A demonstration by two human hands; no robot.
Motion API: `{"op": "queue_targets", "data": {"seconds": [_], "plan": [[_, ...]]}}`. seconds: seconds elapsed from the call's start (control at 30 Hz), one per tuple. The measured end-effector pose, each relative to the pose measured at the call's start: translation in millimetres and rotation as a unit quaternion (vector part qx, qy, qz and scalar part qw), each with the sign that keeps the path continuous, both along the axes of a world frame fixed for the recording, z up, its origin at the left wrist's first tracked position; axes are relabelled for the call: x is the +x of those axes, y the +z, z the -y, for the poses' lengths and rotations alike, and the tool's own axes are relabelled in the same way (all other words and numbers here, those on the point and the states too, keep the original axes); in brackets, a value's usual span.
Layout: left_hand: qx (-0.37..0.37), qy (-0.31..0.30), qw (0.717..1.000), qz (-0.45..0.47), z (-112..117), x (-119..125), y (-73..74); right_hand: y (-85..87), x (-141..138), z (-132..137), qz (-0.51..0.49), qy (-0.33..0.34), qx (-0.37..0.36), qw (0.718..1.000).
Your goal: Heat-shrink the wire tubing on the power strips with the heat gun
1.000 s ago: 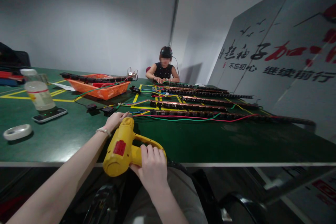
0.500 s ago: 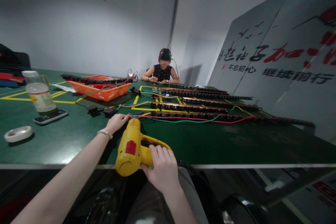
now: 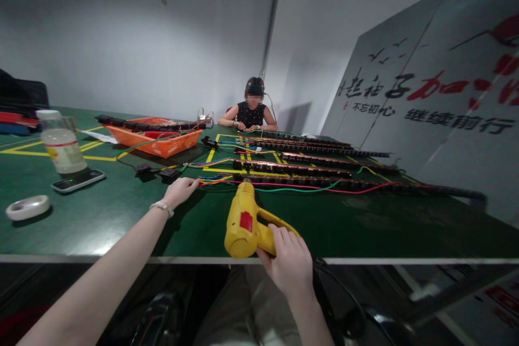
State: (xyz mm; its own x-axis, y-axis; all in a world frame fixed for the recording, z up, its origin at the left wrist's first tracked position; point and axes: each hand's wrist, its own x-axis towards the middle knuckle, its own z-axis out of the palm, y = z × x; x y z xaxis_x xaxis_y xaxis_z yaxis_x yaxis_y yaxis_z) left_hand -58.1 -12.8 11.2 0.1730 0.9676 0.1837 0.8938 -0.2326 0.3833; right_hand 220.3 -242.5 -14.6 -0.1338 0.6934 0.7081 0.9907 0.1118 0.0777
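My right hand [image 3: 288,265] grips the handle of a yellow heat gun [image 3: 244,220] with a red label. Its nozzle points away from me at the nearest long black power strip [image 3: 324,181], where red, green and blue wires [image 3: 284,187] run. My left hand [image 3: 180,190], a bracelet on its wrist, rests on the green table [image 3: 121,211] near the wire ends with its fingers curled; what they hold, if anything, I cannot make out.
Several more power strips [image 3: 308,148] lie in rows behind. An orange tray [image 3: 162,143] holds parts. A plastic bottle [image 3: 60,143], a phone [image 3: 77,180] and a tape roll [image 3: 27,207] sit at the left. Another person [image 3: 250,111] sits at the far end.
My right hand has carried the heat gun to the right and forward, away from my left hand. The left hand has stayed near the wire ends.
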Motion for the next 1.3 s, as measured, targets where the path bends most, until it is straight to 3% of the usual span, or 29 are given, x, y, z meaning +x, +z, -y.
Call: {"op": "queue_targets", "data": {"seconds": [0.23, 0.57, 1.0, 1.3], "plan": [[-0.005, 0.002, 1.0, -0.001, 2.8, 0.5, 2.7, 0.8, 19.8, 6.7, 0.027, -0.046, 0.016, 0.998], [0.003, 0.002, 1.0, 0.005, 0.5, -0.5, 1.1, 0.4, 12.0, 4.6, 0.021, -0.035, 0.0, 0.999], [0.0, -0.002, 1.0, 0.031, -1.1, -1.6, 0.6, 1.6, -49.9, -11.2, -0.014, 0.055, -0.04, 0.998], [0.004, -0.009, 1.0, 0.014, -0.1, -1.3, 2.2, -5.5, -94.4, -25.4, -0.036, 0.063, 0.023, 0.997]]}}
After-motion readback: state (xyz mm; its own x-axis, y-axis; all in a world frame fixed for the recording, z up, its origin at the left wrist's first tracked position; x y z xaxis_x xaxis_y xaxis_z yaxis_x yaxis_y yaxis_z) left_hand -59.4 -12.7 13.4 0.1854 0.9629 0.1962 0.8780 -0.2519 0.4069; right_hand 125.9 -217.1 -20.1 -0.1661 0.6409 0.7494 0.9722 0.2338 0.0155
